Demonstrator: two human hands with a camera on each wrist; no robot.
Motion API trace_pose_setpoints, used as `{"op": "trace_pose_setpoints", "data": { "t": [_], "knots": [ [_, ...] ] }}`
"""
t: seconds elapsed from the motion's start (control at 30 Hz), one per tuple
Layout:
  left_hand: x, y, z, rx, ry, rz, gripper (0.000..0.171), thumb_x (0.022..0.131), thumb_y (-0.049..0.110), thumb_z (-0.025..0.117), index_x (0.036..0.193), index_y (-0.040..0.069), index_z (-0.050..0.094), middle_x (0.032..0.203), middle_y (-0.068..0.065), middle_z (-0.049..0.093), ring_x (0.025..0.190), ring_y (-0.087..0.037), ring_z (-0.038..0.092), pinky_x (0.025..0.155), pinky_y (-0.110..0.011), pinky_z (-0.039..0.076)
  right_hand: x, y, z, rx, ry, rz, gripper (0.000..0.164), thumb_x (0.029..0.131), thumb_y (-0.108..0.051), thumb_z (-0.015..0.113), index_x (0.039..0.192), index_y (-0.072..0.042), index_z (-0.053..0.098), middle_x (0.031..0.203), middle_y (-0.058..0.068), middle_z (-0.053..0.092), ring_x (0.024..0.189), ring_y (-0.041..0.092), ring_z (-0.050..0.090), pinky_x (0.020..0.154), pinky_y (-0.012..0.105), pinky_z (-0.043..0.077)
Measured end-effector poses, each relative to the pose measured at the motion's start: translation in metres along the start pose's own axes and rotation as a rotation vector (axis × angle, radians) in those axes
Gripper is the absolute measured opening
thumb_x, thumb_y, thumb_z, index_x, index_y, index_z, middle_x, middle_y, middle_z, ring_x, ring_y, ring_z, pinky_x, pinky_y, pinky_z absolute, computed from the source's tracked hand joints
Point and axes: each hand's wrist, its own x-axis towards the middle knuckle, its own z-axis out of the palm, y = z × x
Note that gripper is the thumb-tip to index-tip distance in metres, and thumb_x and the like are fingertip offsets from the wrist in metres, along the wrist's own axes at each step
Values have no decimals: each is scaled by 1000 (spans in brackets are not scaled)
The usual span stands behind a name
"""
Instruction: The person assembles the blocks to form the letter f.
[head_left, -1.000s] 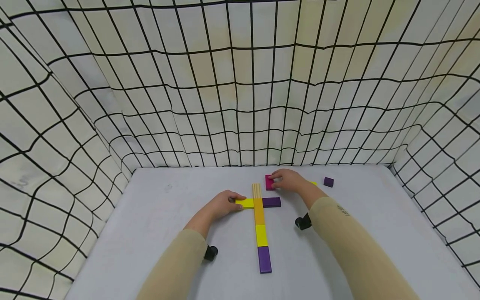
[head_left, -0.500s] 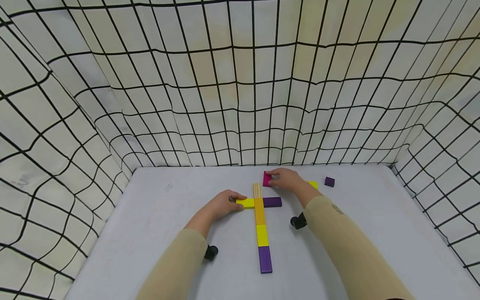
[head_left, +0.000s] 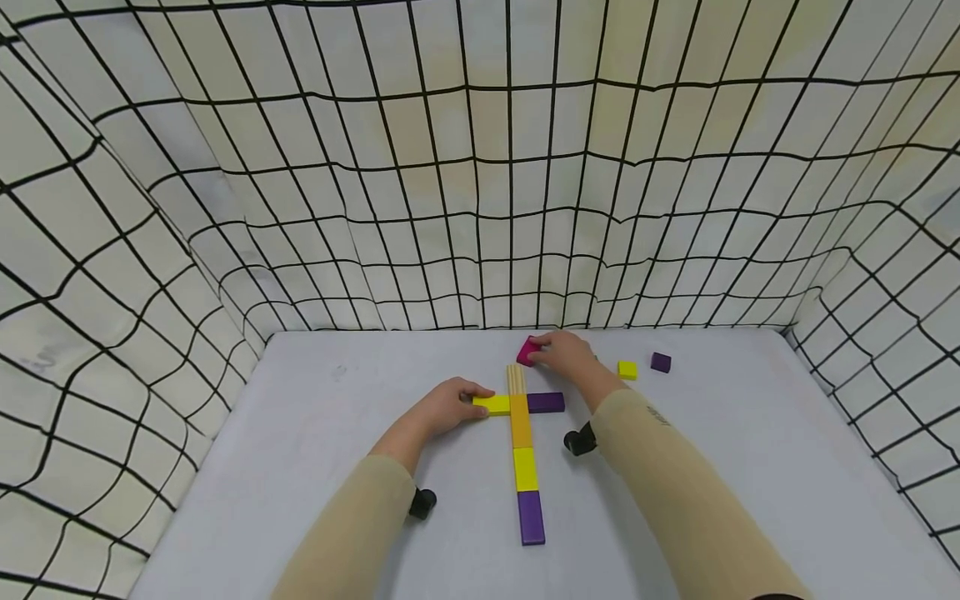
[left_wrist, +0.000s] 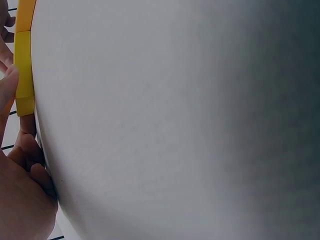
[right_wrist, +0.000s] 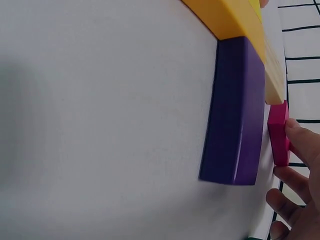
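Cross of blocks (head_left: 521, 423) laid, left hand (head_left: 444, 408) pinching yellow crosspiece (head_left: 492, 406). Right hand (head_left: 567, 357) holds pink block (head_left: 527, 351) near the top, seemingly unplaced; yellow piece (head_left: 627, 370), purple piece (head_left: 661, 362) loose.

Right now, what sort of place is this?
Probably an enclosed tabletop work booth: a flat white table, pale walls crossed by a black grid, and coloured rectangular blocks laid in a cross.

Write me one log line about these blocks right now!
left hand: holds yellow block | right hand: pinches pink block near wooden block | apart: small yellow block, small purple block
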Motion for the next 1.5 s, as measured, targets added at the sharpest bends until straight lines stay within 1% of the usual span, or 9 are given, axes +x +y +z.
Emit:
{"op": "trace_pose_setpoints", "data": {
  "t": [0.23,0.43,0.6,0.87,1.1,1.33,1.5],
  "knots": [
    [0,0,0,-3,-5,0,28,91,29,72,119,31,73,127,-1,60,112,-25,51,104,-49,40,3,-4,6,-9,11,0,50,96,-38,65,143,-26,55,146,8,51,131,32,45,110,51,34],
    [-2,3,-1,-13,-6,-1,28,91,28,73,119,29,73,126,-2,61,111,-25,51,104,-48,41,0,-10,7,1,17,7,50,96,-38,64,143,-28,54,145,8,51,130,31,46,110,51,34],
    [-3,5,-2,-3,-7,-3,29,91,28,72,120,29,73,125,-2,61,110,-24,51,103,-48,42,-1,-13,8,2,16,15,50,96,-40,64,144,-28,54,146,8,50,130,31,46,111,52,32],
    [-3,5,-2,7,-17,7,29,91,28,72,121,29,73,124,-1,61,108,-24,52,102,-48,42,0,-11,12,-2,14,25,52,95,-44,64,144,-30,54,147,8,50,130,32,46,110,53,35],
    [-3,6,-2,5,-14,-7,29,92,28,72,121,29,73,123,-1,61,106,-23,52,102,-47,43,-2,-11,11,5,14,27,52,94,-44,65,143,-31,54,147,8,50,130,32,46,110,53,35],
    [-2,5,-2,5,-7,-10,29,92,29,72,121,29,73,126,-2,61,110,-24,52,104,-48,42,-1,-9,12,-12,27,-1,51,95,-45,64,143,-31,55,146,7,51,132,32,45,111,53,34],
    [-3,6,-2,5,-8,-16,30,92,28,72,121,29,72,127,-3,61,113,-25,52,105,-49,41,0,-8,14,-12,23,4,52,94,-46,65,143,-31,55,146,7,51,130,32,45,111,53,33]
  ]
}}
